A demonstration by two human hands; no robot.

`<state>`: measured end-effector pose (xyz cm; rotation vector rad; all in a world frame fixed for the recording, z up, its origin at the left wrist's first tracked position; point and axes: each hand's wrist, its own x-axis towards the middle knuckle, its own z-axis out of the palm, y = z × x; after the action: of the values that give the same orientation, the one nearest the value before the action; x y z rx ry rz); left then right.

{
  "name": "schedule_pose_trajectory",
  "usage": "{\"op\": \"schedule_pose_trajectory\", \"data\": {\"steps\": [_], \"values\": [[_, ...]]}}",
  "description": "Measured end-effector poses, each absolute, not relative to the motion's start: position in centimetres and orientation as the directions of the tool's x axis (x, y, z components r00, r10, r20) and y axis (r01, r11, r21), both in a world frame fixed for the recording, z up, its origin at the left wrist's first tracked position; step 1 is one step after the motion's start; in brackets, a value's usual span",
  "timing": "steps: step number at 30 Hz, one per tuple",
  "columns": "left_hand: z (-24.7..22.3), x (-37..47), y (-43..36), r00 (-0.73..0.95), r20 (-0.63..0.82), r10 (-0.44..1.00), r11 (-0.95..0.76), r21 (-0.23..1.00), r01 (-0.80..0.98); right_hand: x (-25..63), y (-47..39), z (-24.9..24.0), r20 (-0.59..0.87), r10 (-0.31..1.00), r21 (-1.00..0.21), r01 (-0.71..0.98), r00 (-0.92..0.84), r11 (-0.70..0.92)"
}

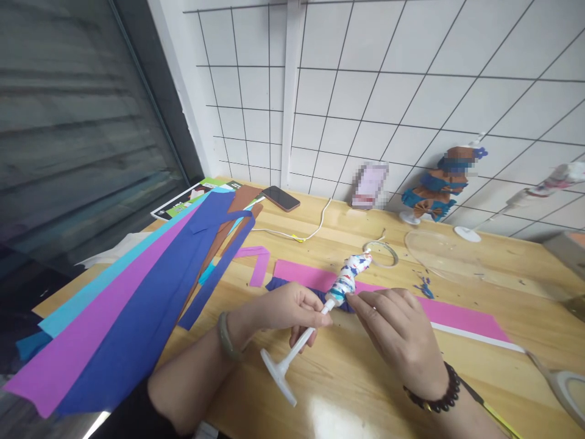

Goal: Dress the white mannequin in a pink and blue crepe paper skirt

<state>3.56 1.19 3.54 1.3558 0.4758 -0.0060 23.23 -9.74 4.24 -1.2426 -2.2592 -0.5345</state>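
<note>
A small white dress form (346,277) on a stand leans tilted across the middle, its body wrapped in tape with blue and red scraps. Its white pole ends in a round base (278,377) raised off the tabletop. My left hand (299,311) is closed around the pole just below the body. The fingertips of my right hand (397,329) are pressed together against the body's lower edge; anything pinched between them is hidden. Behind the form lies a pink paper strip (466,317) with a white tape edge, and a gathered dark blue strip (278,283) touches it.
Long crepe-paper sheets (150,292) cover the left side. A phone (281,198), a cable (315,230) and a tape roll (384,253) lie farther back. A dressed form (434,189) and another wrapped form (543,186) stand by the wall. Another tape roll (569,390) sits at right.
</note>
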Motion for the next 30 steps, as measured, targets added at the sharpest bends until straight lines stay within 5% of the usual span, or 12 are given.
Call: {"op": "schedule_pose_trajectory", "data": {"steps": [5, 9, 18, 24, 30], "values": [[3.8, 3.6, 1.1, 0.909, -0.312, 0.276, 0.223, 0.941, 0.255, 22.7, -9.5, 4.2, 0.648, 0.636, 0.131, 0.884, -0.419, 0.448], [3.8, 3.6, 1.1, 0.906, -0.307, 0.29, 0.248, 0.939, 0.238, 22.6, -9.2, 3.9, 0.697, 0.627, 0.049, 0.895, -0.349, 0.443], [2.7, 4.0, 0.9, 0.896, -0.247, 0.368, 0.192, 0.963, 0.187, 21.4, -9.4, 2.5, 0.615, 0.787, -0.422, 0.822, -0.05, 0.382], [2.6, 4.2, 0.7, 0.847, -0.212, 0.487, 0.141, 0.976, 0.164, 20.5, -9.6, 2.8, 0.372, 0.877, -0.844, 0.505, 0.304, 0.183], [2.6, 4.2, 0.7, 0.854, -0.158, 0.497, 0.125, 0.986, 0.109, 20.3, -9.6, 3.3, 0.279, 0.835, -0.918, 0.388, 0.474, 0.086]]}}
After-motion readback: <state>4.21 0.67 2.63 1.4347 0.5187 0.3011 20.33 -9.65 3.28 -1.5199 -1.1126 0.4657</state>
